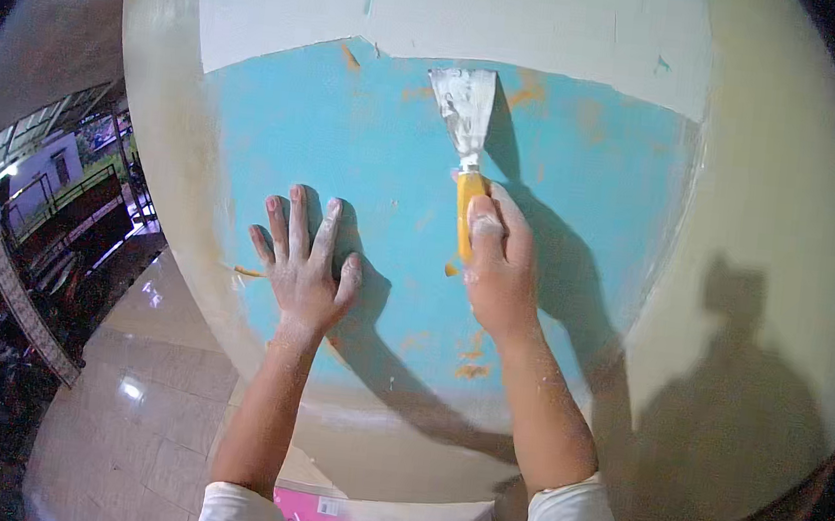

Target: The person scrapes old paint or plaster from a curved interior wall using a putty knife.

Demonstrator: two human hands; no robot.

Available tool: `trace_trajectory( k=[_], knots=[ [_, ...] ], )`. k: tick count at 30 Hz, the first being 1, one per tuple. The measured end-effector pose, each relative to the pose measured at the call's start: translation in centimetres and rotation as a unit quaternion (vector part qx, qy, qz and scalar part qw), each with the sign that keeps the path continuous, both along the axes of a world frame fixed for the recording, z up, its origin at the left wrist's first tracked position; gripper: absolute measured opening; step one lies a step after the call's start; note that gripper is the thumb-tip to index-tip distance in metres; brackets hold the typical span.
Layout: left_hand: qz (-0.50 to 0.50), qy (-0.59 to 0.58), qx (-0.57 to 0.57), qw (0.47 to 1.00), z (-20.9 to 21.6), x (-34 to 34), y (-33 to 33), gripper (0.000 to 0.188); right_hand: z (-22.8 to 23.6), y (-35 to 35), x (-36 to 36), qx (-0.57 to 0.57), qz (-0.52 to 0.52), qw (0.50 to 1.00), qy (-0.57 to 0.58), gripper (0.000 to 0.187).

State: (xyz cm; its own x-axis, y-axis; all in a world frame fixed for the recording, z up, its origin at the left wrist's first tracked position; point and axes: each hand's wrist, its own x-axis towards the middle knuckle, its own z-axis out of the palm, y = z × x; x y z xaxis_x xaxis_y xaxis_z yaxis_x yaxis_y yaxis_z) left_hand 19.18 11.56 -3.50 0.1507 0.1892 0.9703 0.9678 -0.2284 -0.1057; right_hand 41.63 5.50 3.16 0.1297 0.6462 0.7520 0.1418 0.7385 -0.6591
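Blue wall (387, 157) filling mid-frame, pale filler (461, 14) above. Left hand (304, 270), fingers spread wide, pressed flat for bracing. Right hand (499, 268), fingers wrapped round yellow-handled scraper (467, 135), blade up at the filler's edge, center top.
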Motion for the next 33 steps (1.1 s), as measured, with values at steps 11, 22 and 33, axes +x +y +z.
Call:
trace_trajectory(
  k=[11, 22, 33],
  knots=[
    [-0.023, -0.014, -0.003, 1.000, 1.0, 0.1, -0.2, 0.065, -0.3, -0.1, 2.5, 0.001, -0.043, 0.998, 0.040, 0.040],
    [-0.033, 0.016, 0.015, 0.999, 12.7, 3.7, -0.8, 0.065, -1.8, -1.0, 5.0, -0.049, -0.033, 0.996, 0.068, 0.044],
    [0.000, 0.011, 0.044, 0.999, 11.9, 6.1, 0.5, 0.070, -3.1, -1.5, 8.0, 0.019, 0.116, 0.993, 0.022, 0.036]
  ],
)
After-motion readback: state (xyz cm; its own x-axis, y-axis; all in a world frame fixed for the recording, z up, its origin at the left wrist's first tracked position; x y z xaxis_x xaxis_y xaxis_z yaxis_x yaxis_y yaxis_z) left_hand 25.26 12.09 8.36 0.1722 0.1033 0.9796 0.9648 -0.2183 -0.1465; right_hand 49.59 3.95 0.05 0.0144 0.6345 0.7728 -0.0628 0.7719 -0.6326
